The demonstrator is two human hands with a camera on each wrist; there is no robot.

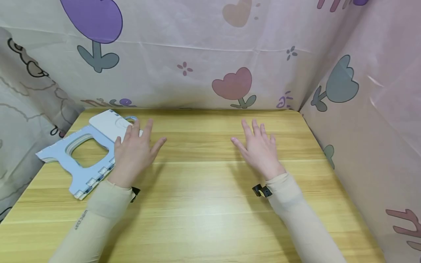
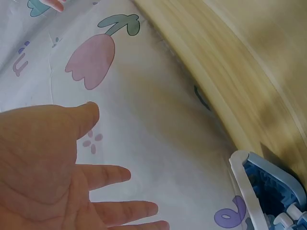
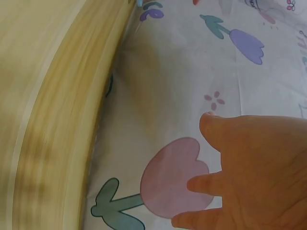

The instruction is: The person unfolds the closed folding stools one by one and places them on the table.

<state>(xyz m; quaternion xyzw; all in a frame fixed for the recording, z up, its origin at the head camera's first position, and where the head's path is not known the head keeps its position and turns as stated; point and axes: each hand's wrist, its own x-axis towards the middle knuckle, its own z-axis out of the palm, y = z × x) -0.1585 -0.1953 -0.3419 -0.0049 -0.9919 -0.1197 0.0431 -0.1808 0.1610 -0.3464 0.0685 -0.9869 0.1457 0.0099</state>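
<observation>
A light blue and white folding step stool (image 1: 59, 149), folded flat, lies on the left of the wooden table. It has a large rounded opening, hinge joints along its near edge and a white panel (image 1: 103, 120) at its far end. Over the stool's right side is my left hand (image 1: 135, 153), fingers spread, covering part of the panel. That hand holds nothing; whether it touches the stool I cannot tell. My right hand (image 1: 261, 149) is above the table's right half with its fingers spread and nothing in it. A corner of the stool (image 2: 266, 191) also shows in the left wrist view.
The wooden table (image 1: 197, 204) ends at the back against a flower-printed cloth (image 1: 158, 54). More printed cloth hangs along the left and right sides. Both forearms wear pale sleeves, with a small black device (image 1: 263, 190) at the right wrist.
</observation>
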